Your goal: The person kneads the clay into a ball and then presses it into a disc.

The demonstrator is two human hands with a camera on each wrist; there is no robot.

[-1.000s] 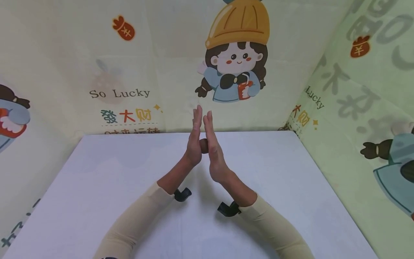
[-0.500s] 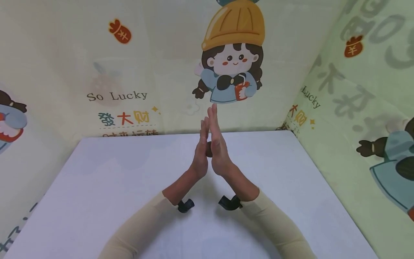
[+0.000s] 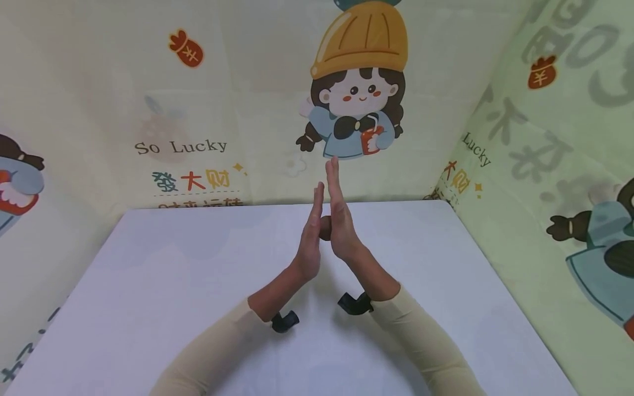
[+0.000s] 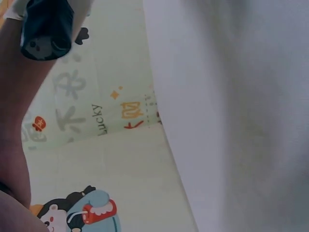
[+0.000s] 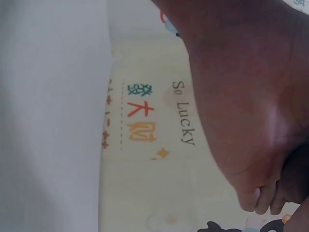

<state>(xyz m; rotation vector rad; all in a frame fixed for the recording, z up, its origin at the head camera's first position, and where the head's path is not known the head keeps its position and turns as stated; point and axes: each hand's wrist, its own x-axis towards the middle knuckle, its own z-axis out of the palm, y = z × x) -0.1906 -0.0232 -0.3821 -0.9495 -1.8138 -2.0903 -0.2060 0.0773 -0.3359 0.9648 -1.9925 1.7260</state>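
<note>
In the head view a small round brown lump [image 3: 325, 228] sits between two facing palms, above the white table. My left hand [image 3: 309, 247] presses it from the left with fingers straight and pointing away from me. From the other side my right hand [image 3: 343, 228] presses it, also straight-fingered, its fingertips farther forward than the left ones. The right wrist view shows the left hand [image 5: 246, 96] large, with part of the dark lump [image 5: 295, 176] at the right edge. In the left wrist view the right forearm [image 4: 17, 87] runs down the left side; the lump is hidden there.
The white table [image 3: 198, 275] spreads beneath both arms. Printed cloth walls [image 3: 267, 110] stand at its back and sides. A small dark camera is strapped at the left wrist [image 3: 284, 322] and another at the right wrist [image 3: 354, 303].
My left hand has drawn back toward me while the right hand has slid forward past it. Both, with the brown lump between them, have shifted slightly to the right.
</note>
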